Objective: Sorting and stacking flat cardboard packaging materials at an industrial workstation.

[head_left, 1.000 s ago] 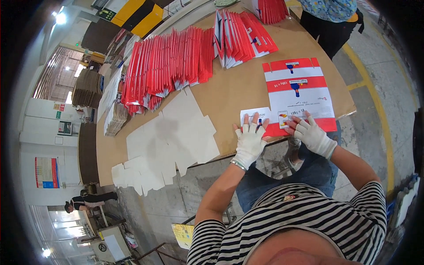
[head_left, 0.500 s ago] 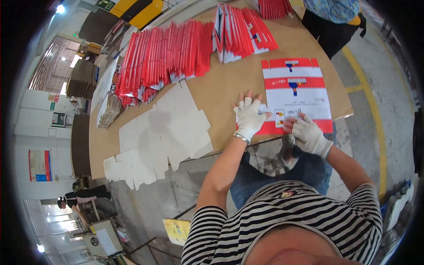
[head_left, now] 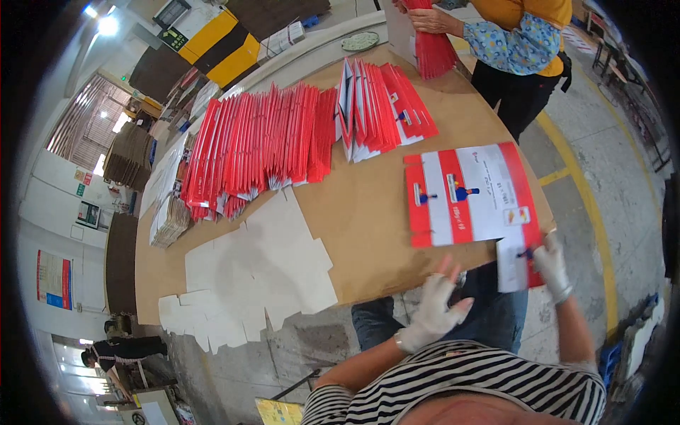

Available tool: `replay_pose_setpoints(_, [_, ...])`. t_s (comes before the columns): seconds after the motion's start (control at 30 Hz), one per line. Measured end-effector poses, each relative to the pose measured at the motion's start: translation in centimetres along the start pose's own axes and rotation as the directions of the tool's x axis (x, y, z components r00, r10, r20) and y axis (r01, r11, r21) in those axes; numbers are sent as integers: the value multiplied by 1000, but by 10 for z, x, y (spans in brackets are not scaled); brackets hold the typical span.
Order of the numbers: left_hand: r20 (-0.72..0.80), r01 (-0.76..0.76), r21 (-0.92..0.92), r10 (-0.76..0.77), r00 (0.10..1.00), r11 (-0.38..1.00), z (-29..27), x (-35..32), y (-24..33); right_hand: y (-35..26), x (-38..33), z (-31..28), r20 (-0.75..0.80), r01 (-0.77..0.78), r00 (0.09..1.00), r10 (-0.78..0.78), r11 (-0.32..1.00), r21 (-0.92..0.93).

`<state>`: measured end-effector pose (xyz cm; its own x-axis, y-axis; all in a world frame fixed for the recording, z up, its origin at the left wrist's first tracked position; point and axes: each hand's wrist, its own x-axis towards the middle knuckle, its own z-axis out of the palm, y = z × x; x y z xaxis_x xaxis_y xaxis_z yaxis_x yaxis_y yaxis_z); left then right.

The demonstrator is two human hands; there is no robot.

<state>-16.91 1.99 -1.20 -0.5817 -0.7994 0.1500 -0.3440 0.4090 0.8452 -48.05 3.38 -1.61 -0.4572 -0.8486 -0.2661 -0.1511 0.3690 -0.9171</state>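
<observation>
right hand [head_left: 551,266] gripping carton flap [head_left: 517,265] — left hand [head_left: 435,312] free

Both hands gloved: left hand [head_left: 433,312] and right hand [head_left: 551,265] each in a thin white knit work glove, snug fit, cuff ending at the wrist. Narrow silver-coloured metal bracelet [head_left: 401,344] sits just below the left glove cuff. Forearms bare from wrist to elbow. Short-sleeved top with black and white horizontal stripes [head_left: 467,386] fills the near edge of the view, sleeves ending around the upper arm. Blue denim jeans [head_left: 496,312] on the legs, seen below the hands.
</observation>
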Motion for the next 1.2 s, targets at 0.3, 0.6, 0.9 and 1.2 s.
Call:
replay_pose_setpoints(0.3, [-98,250,793,-289,952,556,-150,-74,-71,-69,263,-24,187,414,904,-384,895,-168])
replay_pose_setpoints(0.6, [-137,365,757,-415,900,542,-189,-133,-91,-125,336,255,386,559,800,-459,804,-203])
replay_pose_setpoints(0.9, [-565,691,660,-412,715,295,-203,-170,-86,-71,98,270,679,958,224,-699,288,-21])
replay_pose_setpoints(1.2, [-871,873,-449,124,-476,192,-283,-333,-174,-76,-85,363,873,981,-182,-452,-30,190])
